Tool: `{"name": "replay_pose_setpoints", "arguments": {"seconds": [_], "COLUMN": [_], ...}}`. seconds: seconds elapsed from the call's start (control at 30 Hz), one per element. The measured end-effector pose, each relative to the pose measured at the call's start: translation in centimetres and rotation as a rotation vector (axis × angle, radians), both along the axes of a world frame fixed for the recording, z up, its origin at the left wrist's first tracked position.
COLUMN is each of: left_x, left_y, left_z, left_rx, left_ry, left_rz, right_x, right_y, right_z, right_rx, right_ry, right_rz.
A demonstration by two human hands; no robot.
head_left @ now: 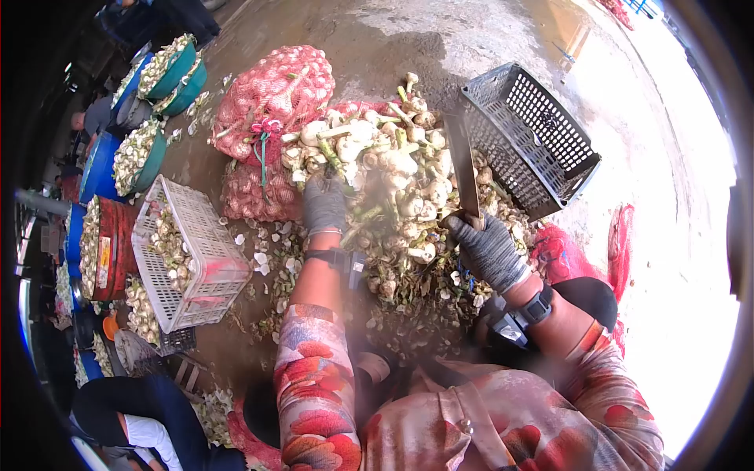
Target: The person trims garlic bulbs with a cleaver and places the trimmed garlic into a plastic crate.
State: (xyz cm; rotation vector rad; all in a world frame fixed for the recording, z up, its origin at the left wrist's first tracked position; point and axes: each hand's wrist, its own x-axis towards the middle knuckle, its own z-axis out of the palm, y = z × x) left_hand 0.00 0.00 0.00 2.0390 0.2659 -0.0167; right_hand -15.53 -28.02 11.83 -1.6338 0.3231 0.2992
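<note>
A heap of stemmed garlic bulbs (397, 169) lies on the floor (385, 35), with the gloved left hand (324, 206) at its left edge, whatever it grips hidden. The gloved right hand (488, 250) clasps a long-bladed knife (462, 165); beyond are a red mesh sack (279, 90), left, and a black crate (542, 125), right.

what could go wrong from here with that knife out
The bare knife in the right hand might cut the left hand, which is at the garlic pile. Loosely heaped bulbs may also roll down. A sideways swing could perhaps knock the black crate.
</note>
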Motion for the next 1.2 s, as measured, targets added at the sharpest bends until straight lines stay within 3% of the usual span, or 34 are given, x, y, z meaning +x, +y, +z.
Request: {"name": "replay_pose_setpoints", "arguments": {"seconds": [0.03,0.07,0.1,0.17,0.23,0.3,0.4,0.43,0.47,0.57,0.67,0.83,0.97,1.03,1.1,1.17,1.2], "left_x": [0.2,0.5,4.9,5.0,5.9,5.9,4.2,3.6,3.0,2.8,4.8,11.0,8.3,6.5,1.5,-4.3,-6.9], "left_y": [-0.6,-0.8,-2.5,-4.4,-4.0,-2.2,-0.4,-0.1,-0.6,-2.3,-3.2,-2.0,-3.0,-2.6,-2.9,-3.2,-3.9], "left_z": [2.0,3.0,2.4,3.3,0.6,-2.5,-7.2,-7.9,-7.7,-2.5,-1.5,-10.7,-5.8,-6.7,-6.1,-4.3,-2.5], "left_rx": [0.133,0.267,0.344,0.548,0.604,0.463,-0.131,0.119,0.2,0.243,0.003,-0.389,-0.038,-0.208,-0.625,-0.695,-0.575], "left_ry": [-0.012,-0.023,0.048,0.206,0.078,-0.049,0.014,0.013,-0.014,0.07,0.382,0.538,0.379,0.246,0.362,0.22,0.186], "left_rz": [0.084,0.172,0.109,0.096,0.106,0.105,0.071,-0.001,0.057,0.173,0.254,0.067,0.104,0.192,0.184,0.049,-0.018], "right_x": [-0.8,-1.7,1.2,1.4,1.6,1.9,1.8,2.1,2.0,1.4,0.3,0.8,1.7,2.4,3.0,3.6,3.9], "right_y": [0.2,0.1,-1.4,-2.0,-2.0,-1.6,-0.7,-0.3,0.0,1.3,1.7,2.4,2.2,2.1,1.9,1.3,1.4], "right_z": [-0.1,0.7,-1.8,-1.3,-2.0,-1.3,-3.0,-3.3,-3.1,-3.4,-1.2,-1.3,0.6,-0.6,-3.6,-9.0,-10.6], "right_rx": [0.03,0.132,0.162,-0.036,0.097,0.171,0.246,0.302,0.191,0.152,0.088,0.207,0.111,0.101,0.116,0.038,0.067], "right_ry": [-0.044,0.079,-0.098,-0.076,-0.037,0.07,-0.02,-0.011,-0.065,-0.059,-0.075,0.001,0.073,0.044,0.04,-0.227,-0.282], "right_rz": [-0.012,-0.017,-0.025,0.013,-0.03,-0.017,-0.008,-0.025,0.035,0.108,0.213,0.101,0.092,0.083,0.039,0.071,0.046]}}
